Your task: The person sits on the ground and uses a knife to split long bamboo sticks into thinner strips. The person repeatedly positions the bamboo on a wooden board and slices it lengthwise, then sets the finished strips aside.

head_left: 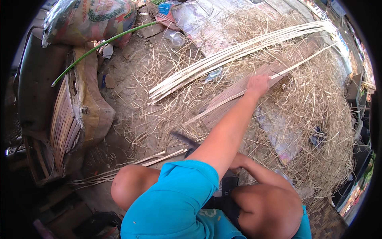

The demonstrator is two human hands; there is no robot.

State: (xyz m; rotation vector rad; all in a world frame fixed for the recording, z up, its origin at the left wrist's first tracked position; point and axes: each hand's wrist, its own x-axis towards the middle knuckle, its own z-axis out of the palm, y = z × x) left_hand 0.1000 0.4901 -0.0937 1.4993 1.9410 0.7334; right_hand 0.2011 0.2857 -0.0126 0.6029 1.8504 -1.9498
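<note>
My left arm, in a turquoise sleeve, reaches forward and to the right. Its hand (258, 85) is closed on a long, thin pale strip (304, 60), possibly bamboo, lying slantwise over a wooden board (223, 113). A thin dark point juts up beside that hand. Between my knees, my right hand (238, 161) is closed, partly covered by my left arm. In line with it, a dark knife blade (185, 138) sticks out on the other side of the arm; the handle is hidden. Beyond the board lies a bundle of pale split strips (223, 57).
Curly shavings (314, 119) cover the ground, thickest on the right. A green stalk (103, 44) leans across a torn seat (93, 107) at left, near a full printed sack (91, 20). More strips (155, 158) lie by my left knee. A plastic cup (175, 38) lies farther off.
</note>
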